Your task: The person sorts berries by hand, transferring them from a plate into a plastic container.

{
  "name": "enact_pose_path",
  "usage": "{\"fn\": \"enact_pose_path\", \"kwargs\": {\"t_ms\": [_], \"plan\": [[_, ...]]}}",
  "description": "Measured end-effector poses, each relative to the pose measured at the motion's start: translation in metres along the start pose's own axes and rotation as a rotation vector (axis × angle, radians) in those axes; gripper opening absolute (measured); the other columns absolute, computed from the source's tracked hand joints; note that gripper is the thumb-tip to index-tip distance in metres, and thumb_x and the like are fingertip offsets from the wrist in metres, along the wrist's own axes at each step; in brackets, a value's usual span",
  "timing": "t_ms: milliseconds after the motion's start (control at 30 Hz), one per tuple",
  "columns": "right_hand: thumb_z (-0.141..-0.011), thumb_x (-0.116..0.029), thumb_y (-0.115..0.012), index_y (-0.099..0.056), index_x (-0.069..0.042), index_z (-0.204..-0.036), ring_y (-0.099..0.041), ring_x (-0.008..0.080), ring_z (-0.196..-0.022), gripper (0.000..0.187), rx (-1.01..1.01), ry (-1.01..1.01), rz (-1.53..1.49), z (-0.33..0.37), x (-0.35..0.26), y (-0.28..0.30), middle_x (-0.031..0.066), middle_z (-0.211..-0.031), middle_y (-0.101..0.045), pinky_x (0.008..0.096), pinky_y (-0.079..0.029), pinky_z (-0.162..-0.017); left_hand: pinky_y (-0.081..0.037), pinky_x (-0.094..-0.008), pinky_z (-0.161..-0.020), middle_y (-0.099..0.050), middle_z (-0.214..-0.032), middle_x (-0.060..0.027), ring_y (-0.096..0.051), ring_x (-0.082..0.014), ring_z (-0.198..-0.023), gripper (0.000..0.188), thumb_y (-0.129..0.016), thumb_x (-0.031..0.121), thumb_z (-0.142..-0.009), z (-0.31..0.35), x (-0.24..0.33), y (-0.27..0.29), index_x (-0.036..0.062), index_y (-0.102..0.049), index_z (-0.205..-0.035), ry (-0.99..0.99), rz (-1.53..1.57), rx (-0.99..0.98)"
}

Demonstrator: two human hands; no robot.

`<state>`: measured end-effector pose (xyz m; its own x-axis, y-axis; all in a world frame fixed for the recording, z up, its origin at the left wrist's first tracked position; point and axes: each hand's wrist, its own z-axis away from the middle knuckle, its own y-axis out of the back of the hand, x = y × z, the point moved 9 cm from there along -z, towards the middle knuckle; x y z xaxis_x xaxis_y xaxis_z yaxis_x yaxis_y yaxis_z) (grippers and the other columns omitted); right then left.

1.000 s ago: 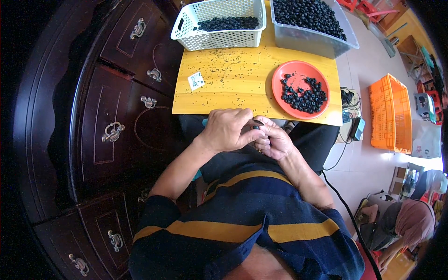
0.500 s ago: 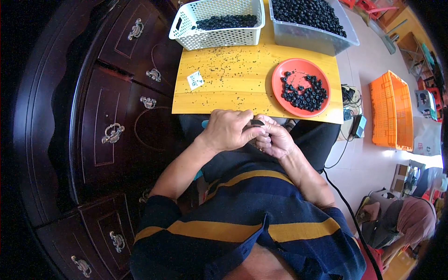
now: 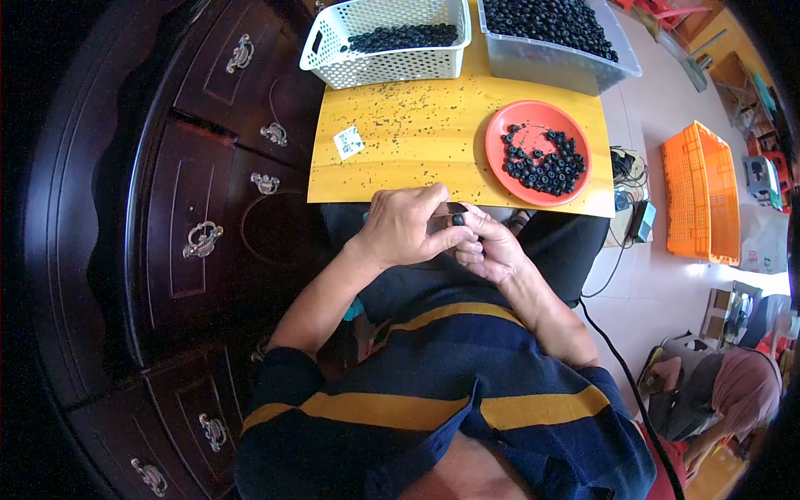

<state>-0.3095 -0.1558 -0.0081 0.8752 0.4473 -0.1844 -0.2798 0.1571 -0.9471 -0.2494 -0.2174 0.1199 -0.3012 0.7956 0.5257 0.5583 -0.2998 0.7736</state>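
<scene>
My two hands meet just off the near edge of the yellow table, above my lap. A small black round part (image 3: pixel 458 220) shows at the pinched thumb and forefinger of my right hand (image 3: pixel 493 244), whose other fingers are curled. From the left, my left hand (image 3: pixel 402 225) closes toward the same spot with its thumb and forefinger bent. A thin dark strip (image 3: pixel 454 207) lies between the fingertips; its kind is unclear. The red plate (image 3: pixel 497 171) beyond my right hand bears many similar black parts (image 3: pixel 546 173).
A white perforated basket (image 3: pixel 392 67) and a clear plastic bin (image 3: pixel 550 71), both with black parts, stand at the table's far side. Dark crumbs and a white printed card (image 3: pixel 348 142) lie on the table (image 3: pixel 400 171). Drawers are left; an orange crate (image 3: pixel 700 196) and another person (image 3: pixel 733 392) are right.
My left forefinger has lifted slightly and the fingertips have parted a little. The small black part now shows below the dark strip. The plate and containers stay where they were.
</scene>
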Motion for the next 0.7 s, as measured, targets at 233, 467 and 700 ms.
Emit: {"fn": "enact_pose_path", "kwargs": {"t_ms": [233, 467, 700], "plan": [[-0.098, -0.022, -0.065, -0.056, -0.013, -0.098, -0.042, 0.0039, -0.055, 0.012, -0.021, 0.004, -0.022, -0.001, -0.001, 0.005, -0.0038, -0.074, -0.049, 0.0161, -0.034, -0.043, -0.051, -0.0387, -0.056, -0.065, -0.068, -0.0081, -0.068, -0.0278, -0.064, 0.036, -0.076, 0.038, -0.083, 0.0, 0.0, -0.009, 0.0079, -0.058, -0.077, 0.01, -0.057, -0.069], [-0.099, -0.026, -0.064, -0.057, -0.015, -0.093, -0.04, 0.0027, -0.056, 0.015, -0.03, -0.005, -0.013, -0.004, 0.001, 0.004, -0.0056, -0.072, -0.046, 0.0152, -0.032, -0.043, -0.051, -0.039, -0.057, -0.066, -0.069, -0.0084, -0.067, -0.0287, -0.064, 0.03, -0.075, 0.035, -0.085, 0.001, -0.003, -0.014, 0.0082, -0.062, -0.086, 0.003, -0.006, -0.064], [-0.101, -0.031, -0.06, -0.057, -0.013, -0.103, -0.039, 0.0022, -0.055, 0.019, -0.003, -0.005, -0.005, -0.006, 0.005, 0.011, -0.0068, -0.072, -0.045, 0.0149, -0.031, -0.044, -0.05, -0.0384, -0.057, -0.065, -0.068, -0.0083, -0.066, -0.0274, -0.06, 0.026, -0.075, 0.029, -0.083, -0.009, -0.019, -0.014, 0.0066, -0.065, -0.092, 0.165, 0.034, -0.244]]}}
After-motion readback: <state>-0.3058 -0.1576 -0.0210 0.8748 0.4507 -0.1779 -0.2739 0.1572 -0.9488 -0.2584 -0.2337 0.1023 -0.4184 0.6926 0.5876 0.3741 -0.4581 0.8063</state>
